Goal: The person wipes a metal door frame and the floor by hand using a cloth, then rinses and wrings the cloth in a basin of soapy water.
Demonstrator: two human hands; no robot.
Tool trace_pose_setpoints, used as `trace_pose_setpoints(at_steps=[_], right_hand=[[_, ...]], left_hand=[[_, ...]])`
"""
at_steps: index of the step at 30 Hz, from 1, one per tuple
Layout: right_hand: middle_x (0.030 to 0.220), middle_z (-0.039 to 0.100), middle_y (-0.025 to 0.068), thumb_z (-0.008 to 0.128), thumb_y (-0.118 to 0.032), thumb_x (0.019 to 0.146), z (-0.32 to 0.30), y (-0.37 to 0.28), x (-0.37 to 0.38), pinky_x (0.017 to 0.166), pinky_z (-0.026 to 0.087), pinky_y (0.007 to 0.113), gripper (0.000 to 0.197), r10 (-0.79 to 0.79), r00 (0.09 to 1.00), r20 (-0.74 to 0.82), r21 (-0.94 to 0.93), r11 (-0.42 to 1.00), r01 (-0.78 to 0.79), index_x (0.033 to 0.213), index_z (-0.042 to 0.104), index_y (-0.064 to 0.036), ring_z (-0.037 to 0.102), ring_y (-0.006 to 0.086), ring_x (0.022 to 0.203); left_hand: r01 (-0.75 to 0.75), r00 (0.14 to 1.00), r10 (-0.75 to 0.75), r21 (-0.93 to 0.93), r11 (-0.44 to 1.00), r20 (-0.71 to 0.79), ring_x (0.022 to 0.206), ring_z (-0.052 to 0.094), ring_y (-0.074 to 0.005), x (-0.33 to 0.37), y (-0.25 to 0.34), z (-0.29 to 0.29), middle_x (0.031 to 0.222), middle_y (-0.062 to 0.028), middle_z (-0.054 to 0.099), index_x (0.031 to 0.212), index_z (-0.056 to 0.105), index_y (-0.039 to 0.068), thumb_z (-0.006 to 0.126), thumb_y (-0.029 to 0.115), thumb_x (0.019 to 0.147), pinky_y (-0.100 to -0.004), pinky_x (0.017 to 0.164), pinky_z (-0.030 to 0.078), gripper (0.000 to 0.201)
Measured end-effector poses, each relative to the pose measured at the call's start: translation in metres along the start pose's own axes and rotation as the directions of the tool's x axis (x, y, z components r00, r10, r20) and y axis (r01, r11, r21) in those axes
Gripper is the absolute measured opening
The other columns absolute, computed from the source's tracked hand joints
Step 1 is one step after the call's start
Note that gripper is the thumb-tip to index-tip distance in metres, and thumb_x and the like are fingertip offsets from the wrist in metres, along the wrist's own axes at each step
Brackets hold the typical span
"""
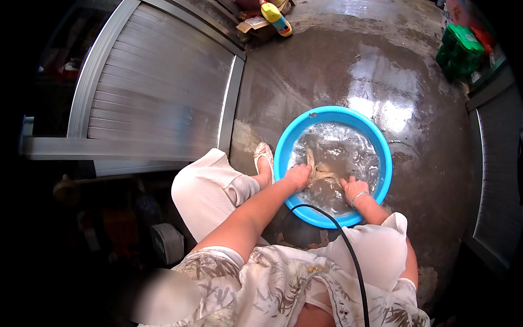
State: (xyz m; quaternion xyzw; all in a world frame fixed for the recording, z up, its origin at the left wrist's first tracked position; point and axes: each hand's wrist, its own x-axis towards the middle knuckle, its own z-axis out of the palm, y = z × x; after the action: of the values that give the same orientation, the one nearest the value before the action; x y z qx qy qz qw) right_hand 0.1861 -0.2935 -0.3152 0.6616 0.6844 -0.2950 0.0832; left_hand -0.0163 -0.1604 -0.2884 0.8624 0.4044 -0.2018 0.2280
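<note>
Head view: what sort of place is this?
Probably a utility or entrance area of a home or small shop, though the pictures can't settle which. Clues: the wet, bare floor, the grey slatted metal panel, and the blue basin of sudsy water standing on the floor.

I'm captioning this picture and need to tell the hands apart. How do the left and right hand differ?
The right hand has a pale bracelet at its wrist; the left hand shows none. The left hand closes on the left of a soft beige item, while the right hand is at its right end. Both are within the blue basin.
</note>
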Motion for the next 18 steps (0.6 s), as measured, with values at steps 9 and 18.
trace_pose_setpoints(at_steps=[9, 18], right_hand=[[0.118, 0.054, 0.0194, 0.085, -0.04, 0.056, -0.097, -0.023, -0.011, 0.095, 0.042, 0.041, 0.086, -0.119, 0.744, -0.658, 0.591, 0.531, 0.607, 0.122, 0.046, -0.0007, 0.05, 0.0358, 0.115], [0.082, 0.068, 0.01, 0.077, -0.018, 0.067, -0.092, -0.025, -0.015, 0.072, 0.05, 0.034, 0.036, -0.276, 0.855, -0.44, 0.8, 0.313, 0.512, 0.099, 0.065, -0.0071, 0.065, 0.0184, 0.077]], left_hand=[[-0.018, 0.976, 0.192, -0.832, 0.555, 0.107, 0.072, 0.049, -0.0068, -0.014, 0.049, -0.137, 0.078, 0.0011, 0.052, 0.083, 0.049, 0.006, 0.061, 0.018, 0.081, -0.0257, 0.061, 0.042, 0.017], [-0.559, 0.825, 0.136, -0.827, 0.058, -0.548, 0.08, 0.055, -0.0129, -0.127, 0.136, -0.31, 0.09, -0.0071, 0.055, 0.093, 0.052, 0.004, 0.059, 0.021, 0.075, -0.0256, 0.072, 0.047, 0.026]])
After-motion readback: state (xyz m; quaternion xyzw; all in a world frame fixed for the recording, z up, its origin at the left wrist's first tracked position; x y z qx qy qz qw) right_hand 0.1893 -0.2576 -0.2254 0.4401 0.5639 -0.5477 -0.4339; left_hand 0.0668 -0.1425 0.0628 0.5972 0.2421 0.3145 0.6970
